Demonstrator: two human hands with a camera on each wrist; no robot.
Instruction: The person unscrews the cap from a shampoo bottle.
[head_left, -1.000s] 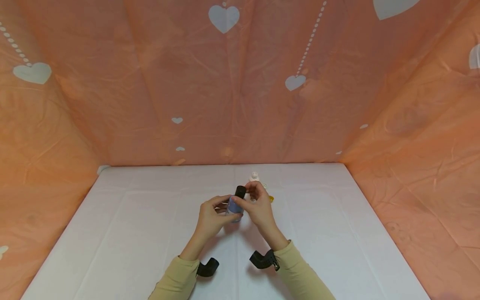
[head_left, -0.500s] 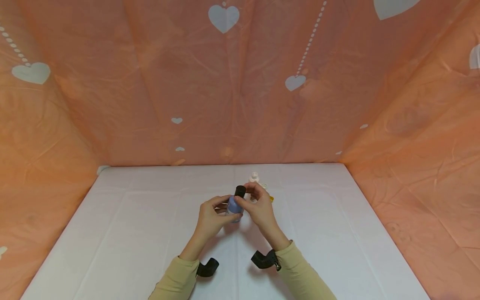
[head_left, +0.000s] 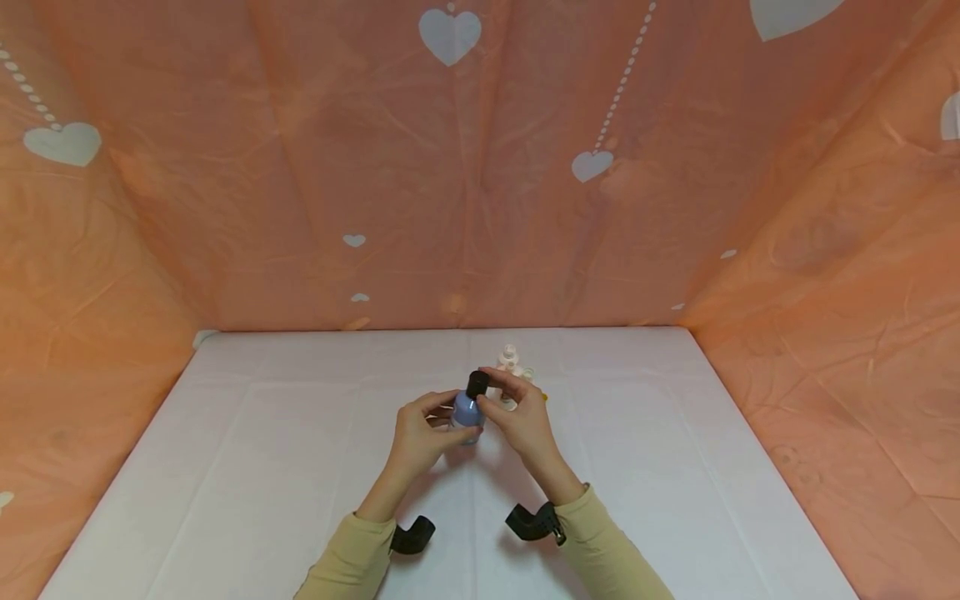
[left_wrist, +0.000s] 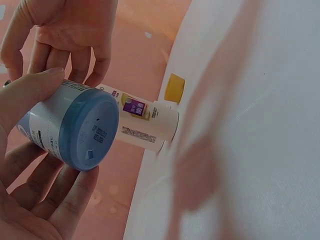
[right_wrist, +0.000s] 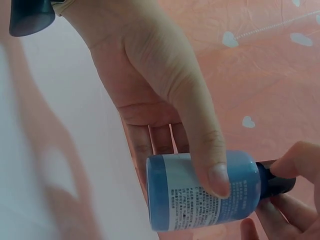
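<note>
A blue bottle [head_left: 467,412] with a printed white label and a black cap [head_left: 477,383] is held up above the table, tilted. My left hand [head_left: 420,429] grips its body, thumb on one side and fingers on the other. In the right wrist view that thumb presses the label [right_wrist: 192,205]. My right hand [head_left: 527,417] pinches the black cap between thumb and fingers. The bottle's flat base [left_wrist: 92,132] faces the left wrist camera.
Behind my right hand stand white bottles [head_left: 509,354], partly hidden; the left wrist view shows their printed labels [left_wrist: 135,107]. A yellow item [left_wrist: 174,89] is beside them. An orange curtain [head_left: 450,167] encloses the white table [head_left: 300,467].
My right fingers have shifted slightly left around the cap. Bottle and cap have moved a little left, and more of the blue shoulder shows. The left hand keeps its grip.
</note>
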